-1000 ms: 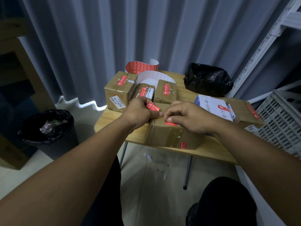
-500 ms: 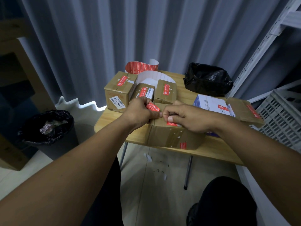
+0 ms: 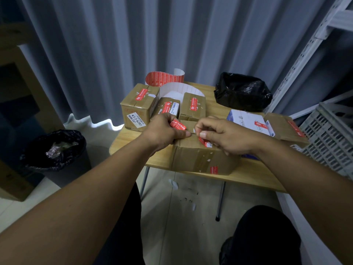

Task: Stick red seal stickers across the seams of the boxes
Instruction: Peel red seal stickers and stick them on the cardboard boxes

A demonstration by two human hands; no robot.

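Note:
A brown cardboard box [image 3: 198,159] lies at the near edge of the small wooden table [image 3: 254,175]. My left hand [image 3: 164,131] grips a strip of red seal stickers [image 3: 178,124] at the box's top left corner. My right hand [image 3: 225,135] has curled fingers over the box top, its thumb and forefinger pinched next to a red sticker [image 3: 203,141] that lies on the box. A second red sticker [image 3: 214,170] sits low on the box's front face. A curled roll of red stickers [image 3: 164,79] stands at the table's far edge.
Three sealed brown boxes [image 3: 140,106] stand behind the hands; a white box [image 3: 248,119] and a flat brown box [image 3: 286,129] lie to the right. A black bag [image 3: 241,91] sits at the back right, a lined bin [image 3: 55,150] on the floor left, a grey crate [image 3: 328,138] right.
My right hand has shifted slightly left along the box top. My left hand and the sticker strip stay where they were.

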